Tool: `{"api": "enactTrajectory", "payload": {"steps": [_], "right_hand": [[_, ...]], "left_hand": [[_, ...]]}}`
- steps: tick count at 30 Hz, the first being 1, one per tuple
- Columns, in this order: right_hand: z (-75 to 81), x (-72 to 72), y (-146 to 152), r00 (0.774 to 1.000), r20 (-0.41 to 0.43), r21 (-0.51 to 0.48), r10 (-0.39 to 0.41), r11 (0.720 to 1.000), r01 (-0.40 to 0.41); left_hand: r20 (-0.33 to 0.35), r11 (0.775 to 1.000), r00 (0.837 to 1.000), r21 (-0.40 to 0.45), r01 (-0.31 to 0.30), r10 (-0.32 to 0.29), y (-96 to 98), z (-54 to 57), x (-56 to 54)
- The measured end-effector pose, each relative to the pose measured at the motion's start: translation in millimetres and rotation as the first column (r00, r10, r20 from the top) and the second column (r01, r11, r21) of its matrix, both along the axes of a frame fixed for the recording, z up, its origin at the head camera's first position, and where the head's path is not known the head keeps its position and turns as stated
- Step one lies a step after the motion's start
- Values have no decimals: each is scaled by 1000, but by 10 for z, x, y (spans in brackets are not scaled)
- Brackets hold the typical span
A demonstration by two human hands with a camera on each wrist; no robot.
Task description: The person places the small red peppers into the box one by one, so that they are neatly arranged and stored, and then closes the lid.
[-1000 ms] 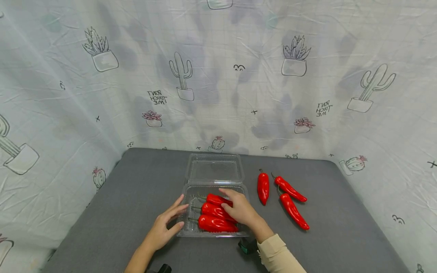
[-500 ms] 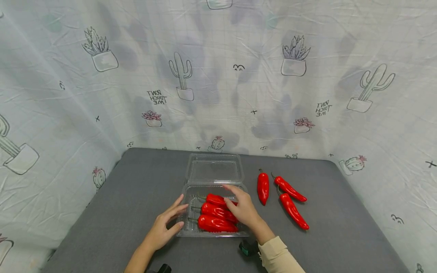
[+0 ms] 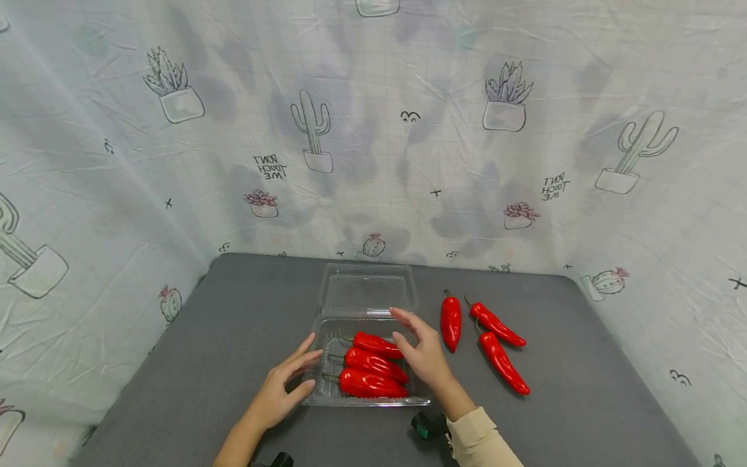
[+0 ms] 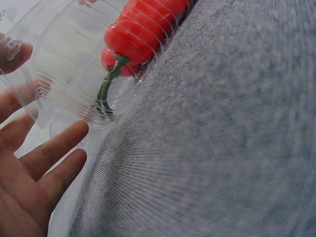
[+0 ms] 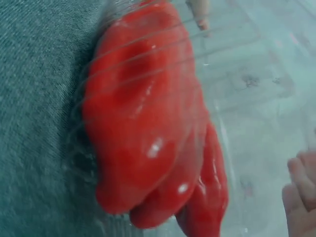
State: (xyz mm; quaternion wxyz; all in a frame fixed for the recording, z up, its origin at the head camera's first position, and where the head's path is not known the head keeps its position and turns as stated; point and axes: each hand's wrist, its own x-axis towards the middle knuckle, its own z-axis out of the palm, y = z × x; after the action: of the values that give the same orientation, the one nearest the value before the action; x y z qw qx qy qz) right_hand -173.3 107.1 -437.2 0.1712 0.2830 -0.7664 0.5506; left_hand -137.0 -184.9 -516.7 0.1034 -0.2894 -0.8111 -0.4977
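Three red chili peppers (image 3: 372,383) lie side by side in the clear plastic clamshell box (image 3: 367,401), green stems to the left. Its lid (image 3: 369,290) is folded back, away from me. With spread fingers my left hand (image 3: 279,390) rests at the box's left wall; in the left wrist view the same hand (image 4: 34,175) is beside the ribbed plastic. My right hand (image 3: 428,355) hovers over the box's right side, fingers loosely extended and holding nothing, partly covering that rim. Through the plastic, the right wrist view shows the peppers (image 5: 143,103) close up.
Right of the box, three more red peppers lie on the grey tabletop (image 3: 245,311): one upright in view (image 3: 450,324), two slanted (image 3: 496,324). A pale curtain (image 3: 373,130) printed with cacti surrounds the table. A small black device (image 3: 428,426) sits by the right wrist.
My right hand has let go of the back pepper and drawn right, its thumb and fingers moving off the peppers. The left hand and the peppers have stayed in place.
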Motion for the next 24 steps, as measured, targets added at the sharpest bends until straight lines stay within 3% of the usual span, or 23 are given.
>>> {"api": "enactTrajectory", "payload": {"steps": [6, 14, 24], "right_hand": [[25, 26, 91, 1000, -3, 13, -23, 1000, 23], [-12, 69, 262, 999, 20, 11, -47, 999, 46], [-10, 154, 516, 984, 45, 50, -174, 984, 172]], "left_hand": [[-44, 1000, 999, -3, -13, 13, 12, 6, 0], [-21, 1000, 1000, -2, -4, 4, -2, 7, -5], [-12, 1000, 1000, -5, -1, 1, -6, -4, -4]]}}
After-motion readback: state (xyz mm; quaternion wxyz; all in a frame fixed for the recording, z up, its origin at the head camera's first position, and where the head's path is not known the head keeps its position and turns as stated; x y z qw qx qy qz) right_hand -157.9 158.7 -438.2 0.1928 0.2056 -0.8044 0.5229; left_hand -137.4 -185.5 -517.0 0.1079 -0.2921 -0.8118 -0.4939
